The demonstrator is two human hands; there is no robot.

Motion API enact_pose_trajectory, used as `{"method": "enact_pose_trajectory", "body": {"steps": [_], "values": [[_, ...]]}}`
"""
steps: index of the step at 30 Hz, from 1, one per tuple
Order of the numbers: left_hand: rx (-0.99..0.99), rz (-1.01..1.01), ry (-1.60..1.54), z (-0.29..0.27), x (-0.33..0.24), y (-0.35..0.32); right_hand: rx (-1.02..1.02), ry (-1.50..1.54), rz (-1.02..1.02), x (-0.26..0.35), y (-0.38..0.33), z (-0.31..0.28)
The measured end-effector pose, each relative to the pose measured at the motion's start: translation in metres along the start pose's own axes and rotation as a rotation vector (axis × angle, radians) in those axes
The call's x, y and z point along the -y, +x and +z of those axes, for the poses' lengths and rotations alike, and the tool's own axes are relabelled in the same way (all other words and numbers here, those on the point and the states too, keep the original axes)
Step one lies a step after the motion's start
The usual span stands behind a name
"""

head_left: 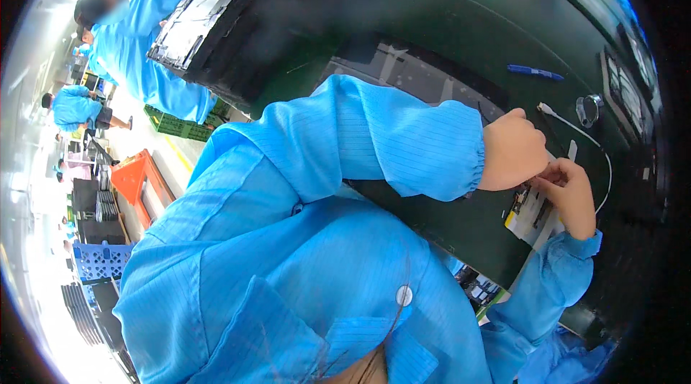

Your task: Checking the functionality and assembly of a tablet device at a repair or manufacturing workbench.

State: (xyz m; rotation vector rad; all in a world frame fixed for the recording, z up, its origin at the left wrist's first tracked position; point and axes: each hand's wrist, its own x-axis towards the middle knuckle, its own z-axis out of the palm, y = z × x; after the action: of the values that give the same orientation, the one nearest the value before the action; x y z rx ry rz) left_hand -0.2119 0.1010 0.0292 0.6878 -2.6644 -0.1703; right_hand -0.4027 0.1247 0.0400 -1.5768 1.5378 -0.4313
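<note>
**Both hands meet over a small board on the dark bench**

The left hand (512, 150) comes in from the left on a blue sleeve. Its fingers are curled under into a loose fist, knuckles up, and its tips press down at the top edge of a small board (527, 213) that lies flat on the bench (446, 31), at the right of the scene. The right hand (572, 193) rises from the near right, fingers bent and pinched together, touching the same spot. The two hands touch each other at the fingertips. Whether either one grips a small part between the tips cannot be told; the fingers cover it.

The board shows a pale face with a yellow patch at its near left corner; its far end is hidden under the hands. A thin white cable (594, 141) runs from a plug just beyond the left hand, curves right and comes back near the right wrist. Farther off lie a metal ring (588, 107) and a blue pen (534, 72).

The person's own blue smock fills the near half of the view and hides the near bench edge. At far left another person (137, 38) in blue stands by a tray of flat parts (193, 28). The right rim is dark and bent, and what sits there is hard to make out.
</note>
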Motion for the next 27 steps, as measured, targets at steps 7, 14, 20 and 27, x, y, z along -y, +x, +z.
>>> {"method": "enact_pose_trajectory", "body": {"steps": [7, 14, 20, 27], "values": [[-0.002, -0.01, -0.075, -0.004, 0.002, -0.001, -0.138, -0.158, 0.016, -0.001, 0.003, 0.015], [0.076, 0.039, -0.007, -0.006, 0.001, -0.002, -0.075, -0.039, 0.058, 0.004, 0.0, 0.001], [0.049, -0.053, -0.097, 0.008, 0.009, -0.007, -0.04, 0.007, 0.067, 0.0, 0.002, -0.002], [0.144, -0.065, -0.094, 0.008, 0.008, -0.006, -0.053, -0.003, 0.056, -0.001, 0.002, -0.001]]}}
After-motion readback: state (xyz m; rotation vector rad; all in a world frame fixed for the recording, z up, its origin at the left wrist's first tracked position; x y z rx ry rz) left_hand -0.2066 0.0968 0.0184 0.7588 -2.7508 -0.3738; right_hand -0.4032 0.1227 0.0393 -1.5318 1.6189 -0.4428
